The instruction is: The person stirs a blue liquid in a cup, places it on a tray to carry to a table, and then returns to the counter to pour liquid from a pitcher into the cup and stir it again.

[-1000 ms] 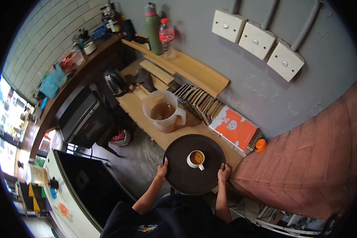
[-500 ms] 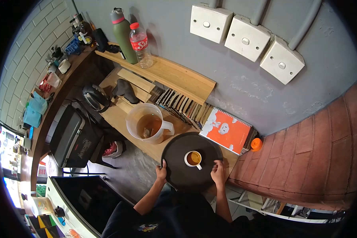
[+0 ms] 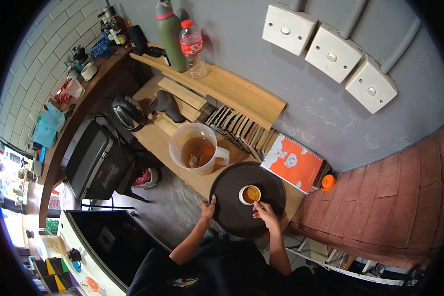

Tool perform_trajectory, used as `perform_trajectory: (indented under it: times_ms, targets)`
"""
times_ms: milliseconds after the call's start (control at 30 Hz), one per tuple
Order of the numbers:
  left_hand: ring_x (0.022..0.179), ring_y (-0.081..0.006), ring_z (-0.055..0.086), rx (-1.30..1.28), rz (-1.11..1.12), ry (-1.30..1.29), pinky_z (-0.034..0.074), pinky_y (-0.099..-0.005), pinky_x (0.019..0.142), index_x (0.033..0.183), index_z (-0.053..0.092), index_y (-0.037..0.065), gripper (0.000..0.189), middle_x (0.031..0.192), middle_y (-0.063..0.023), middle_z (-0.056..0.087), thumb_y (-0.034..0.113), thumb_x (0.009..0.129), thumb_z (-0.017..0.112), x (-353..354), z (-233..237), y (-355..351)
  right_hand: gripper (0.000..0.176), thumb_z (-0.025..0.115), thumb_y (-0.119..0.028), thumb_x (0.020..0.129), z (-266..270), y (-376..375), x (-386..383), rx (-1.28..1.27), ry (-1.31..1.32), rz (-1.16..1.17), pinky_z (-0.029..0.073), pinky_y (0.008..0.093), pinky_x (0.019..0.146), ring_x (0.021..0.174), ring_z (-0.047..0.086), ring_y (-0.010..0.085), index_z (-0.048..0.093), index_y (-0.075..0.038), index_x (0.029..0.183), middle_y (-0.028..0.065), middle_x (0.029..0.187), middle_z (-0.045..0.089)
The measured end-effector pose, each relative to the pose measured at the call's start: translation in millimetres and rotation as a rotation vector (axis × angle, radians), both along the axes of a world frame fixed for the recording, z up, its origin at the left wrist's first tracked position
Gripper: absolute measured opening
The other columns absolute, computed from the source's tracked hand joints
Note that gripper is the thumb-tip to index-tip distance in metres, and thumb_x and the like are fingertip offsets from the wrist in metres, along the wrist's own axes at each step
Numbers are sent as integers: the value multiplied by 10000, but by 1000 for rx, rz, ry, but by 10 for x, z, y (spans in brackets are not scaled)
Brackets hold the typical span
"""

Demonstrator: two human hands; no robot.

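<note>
A round dark tray [image 3: 237,217] rests at the near end of the wooden counter, reaching past its edge. On it stands a small white cup [image 3: 249,195] of brown liquid. My left hand [image 3: 208,209] is closed on the tray's left rim, thumb on top. My right hand [image 3: 265,214] is over the tray's right part, its fingers pinched at the cup's handle, which they cover. Left of the tray is a clear plastic pitcher [image 3: 195,148] with amber liquid and what looks like a tea bag inside.
A red-orange notebook [image 3: 293,164] lies right of a row of books [image 3: 239,129]. Behind are a wooden shelf [image 3: 241,96], green bottle [image 3: 171,42] and plastic bottle [image 3: 192,49]. A black kettle [image 3: 127,112] stands at the left; a brick surface [image 3: 375,197] curves at the right.
My right hand has moved left from the tray's right rim to the cup's handle. My left hand still holds the tray. The whole view has shifted slightly.
</note>
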State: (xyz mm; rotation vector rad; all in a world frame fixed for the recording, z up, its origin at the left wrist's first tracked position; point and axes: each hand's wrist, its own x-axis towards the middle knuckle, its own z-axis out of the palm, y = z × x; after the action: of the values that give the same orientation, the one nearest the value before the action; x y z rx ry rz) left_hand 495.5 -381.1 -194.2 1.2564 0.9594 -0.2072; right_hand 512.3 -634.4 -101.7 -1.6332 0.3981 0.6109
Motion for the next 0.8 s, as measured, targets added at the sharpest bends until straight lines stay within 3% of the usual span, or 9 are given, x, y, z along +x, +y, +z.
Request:
perform_trajectory:
  times_ms: [67,100,200,267,333,367,533,800]
  targets:
    - [1028,-217,554,56,-101,17,487,-327,857,1285,381,-35,707,1163,-168,561,428,883,732,-6,50,42,358,559,-343,1010,-113,-11,-7,239,113,-68,546,268,601,628,613,122,568,-51,804,32,742,581]
    - [932,-174,534,38,-100,-18,464,-302,794,1262,377,6,622,1081,-141,567,366,896,729,-25,218,51,360,557,-369,1008,-170,34,-18,269,98,-134,528,280,565,597,606,141,560,-75,799,25,713,568]
    - [878,-158,522,40,-114,-122,450,-291,758,1276,359,25,621,1075,-135,561,348,897,730,-158,56,229,356,544,-362,1015,-242,194,-47,275,42,-249,494,282,524,564,578,134,531,-98,777,7,675,538]
    - [904,-172,556,18,-52,-100,474,-299,807,1285,347,36,593,1112,-141,551,306,910,717,-299,196,341,365,538,-366,1016,-255,366,-34,273,23,-231,455,283,490,527,532,125,501,-115,754,-9,634,490]
    - [980,-211,590,-131,90,-136,494,-326,887,1289,342,39,555,1153,-147,541,272,928,693,-487,415,459,369,536,-364,1015,-233,575,-23,264,60,-435,438,276,479,506,497,117,470,-128,739,-19,608,453]
    - [1050,-252,600,-145,136,-121,501,-368,944,1288,350,45,511,1170,-159,539,263,947,662,-600,526,527,369,536,-364,1015,-209,679,-20,265,58,-387,438,276,479,506,497,117,470,-128,739,-19,608,453]
    - [1019,-218,619,-216,266,-174,510,-340,898,1251,419,63,421,1147,-130,570,291,967,630,-1446,695,966,350,523,-374,1016,-6,1291,-217,272,86,-243,416,280,461,486,476,120,467,-126,776,-25,594,422]
    - [1000,-162,617,-137,553,-319,504,-302,879,1258,452,67,361,1158,-112,594,287,1000,578,-2937,1295,1397,398,528,-383,1017,548,2643,-1238,409,6,515,416,280,451,520,537,148,463,-100,746,25,659,488]
